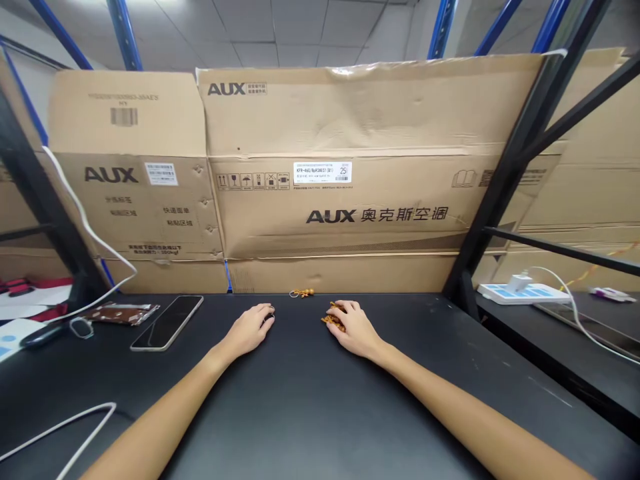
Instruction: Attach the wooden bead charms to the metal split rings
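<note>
My left hand (251, 329) rests near the back of the black table, its fingers curled around a small dark thing (270, 316) with a shiny, ring-like edge. Most of that thing is hidden by the fingers. To the right, my right hand (356, 329) is bent over an orange-brown clump (336, 320) of small knobbly pieces, gripping it against the table top. Between the hands and farther back, an orange keychain (303, 293) with a metal ring lies by the cardboard.
A phone (167, 323) and a brown packet (120, 313) lie left on the black table (310, 407). White cables (93, 233) run down the left side. Cardboard (330, 133) forms the back wall. A black frame post (505, 167) and a power strip (525, 294) stand right.
</note>
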`<state>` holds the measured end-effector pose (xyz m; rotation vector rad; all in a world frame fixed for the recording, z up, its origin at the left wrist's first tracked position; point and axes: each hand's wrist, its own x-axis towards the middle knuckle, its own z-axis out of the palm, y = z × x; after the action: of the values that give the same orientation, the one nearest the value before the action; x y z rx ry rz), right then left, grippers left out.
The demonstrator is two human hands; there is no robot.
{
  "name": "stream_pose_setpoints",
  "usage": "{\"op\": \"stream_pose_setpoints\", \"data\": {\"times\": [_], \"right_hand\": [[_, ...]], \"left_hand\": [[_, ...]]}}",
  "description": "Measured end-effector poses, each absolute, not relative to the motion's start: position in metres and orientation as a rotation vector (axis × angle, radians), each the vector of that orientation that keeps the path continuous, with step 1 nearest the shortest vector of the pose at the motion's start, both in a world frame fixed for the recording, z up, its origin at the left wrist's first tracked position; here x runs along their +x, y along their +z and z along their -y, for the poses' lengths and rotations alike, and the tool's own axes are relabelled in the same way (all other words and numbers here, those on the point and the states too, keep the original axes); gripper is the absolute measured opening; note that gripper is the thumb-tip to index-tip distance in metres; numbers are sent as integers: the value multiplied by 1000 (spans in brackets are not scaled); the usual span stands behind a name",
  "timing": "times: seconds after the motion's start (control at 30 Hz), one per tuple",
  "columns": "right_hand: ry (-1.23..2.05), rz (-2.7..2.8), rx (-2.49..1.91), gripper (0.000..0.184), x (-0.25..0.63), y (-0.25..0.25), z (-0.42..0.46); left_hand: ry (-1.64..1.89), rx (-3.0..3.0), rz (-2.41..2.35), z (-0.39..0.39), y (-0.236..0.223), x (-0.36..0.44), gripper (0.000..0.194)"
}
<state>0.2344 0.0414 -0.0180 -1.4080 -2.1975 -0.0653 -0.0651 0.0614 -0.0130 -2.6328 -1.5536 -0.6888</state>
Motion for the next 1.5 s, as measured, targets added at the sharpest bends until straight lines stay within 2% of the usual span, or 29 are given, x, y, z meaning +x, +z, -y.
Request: {"op": "stream_pose_setpoints", "data": {"times": [0.3,0.57,0.73,0.87,1.03,1.2,1.37,1.5], "right_hand": [[-85,2149,-1286,25,241,-29,-55],[-46,2135,-1287,28,238,-28,-53],[-15,2192,-1461,45,236,-23,-50],[44,2265,-1500,45,236,-22,-50],[-14,2255,-1443,38,237,-22,-49],[-40,2226,-1386,32,237,-23,-48],[-92,2183,-1336,27,237,-21,-46],[-146,2210,-1225,31,232,-16,-36]], "left_hand": [[-761,-2584,1503,-56,-11,-60,28],[-636,-2801,1388,-33,-11,-25,45],[-527,-2768,1446,-48,-10,-7,55],[-555,-2696,1533,-68,-10,13,60],[-633,-2671,1511,-80,-13,24,50],[-679,-2722,1387,-56,-11,16,34],[-760,-2861,1253,-15,-4,-4,33],[-810,-2954,1216,3,2,-17,30]]}}
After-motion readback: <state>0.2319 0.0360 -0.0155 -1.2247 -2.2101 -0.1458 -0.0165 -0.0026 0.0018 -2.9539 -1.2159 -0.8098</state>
